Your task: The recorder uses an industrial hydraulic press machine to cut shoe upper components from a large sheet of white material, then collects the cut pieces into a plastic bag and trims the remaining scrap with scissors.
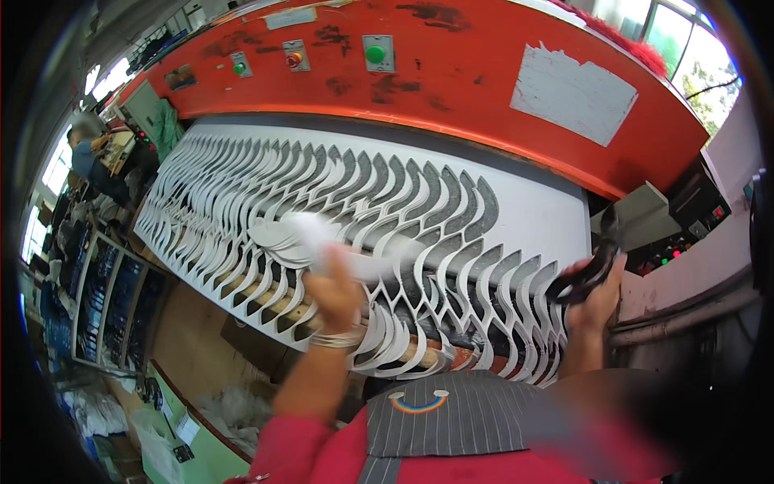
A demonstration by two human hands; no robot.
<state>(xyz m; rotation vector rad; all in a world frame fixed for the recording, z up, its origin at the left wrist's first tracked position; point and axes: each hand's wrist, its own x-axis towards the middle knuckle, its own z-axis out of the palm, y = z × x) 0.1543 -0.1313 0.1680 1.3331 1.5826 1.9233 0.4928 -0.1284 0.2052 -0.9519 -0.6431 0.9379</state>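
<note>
My left hand [332, 294] is closed round white curved pieces [372, 266], blurred by motion, above the middle of the board. Beside it, a fanned stack of white crescent-shaped pieces [280, 244] lies on the cut sheet. The white sheet [455, 278] is a net of rows of crescent openings, with narrow strips between them. Along its far side the crescents [435, 194] show grey. At the right end, my right hand [595, 305] grips a dark curved tool [587, 273], smeared by motion, so its exact kind is unclear.
A red machine beam [451, 97] with green and red buttons spans the far side of the white board [536, 222]. Control boxes [697, 211] and pipes [685, 310] stand at right. A rack [105, 302] and green table [197, 436] are at left; another person [93, 157] works farther off.
</note>
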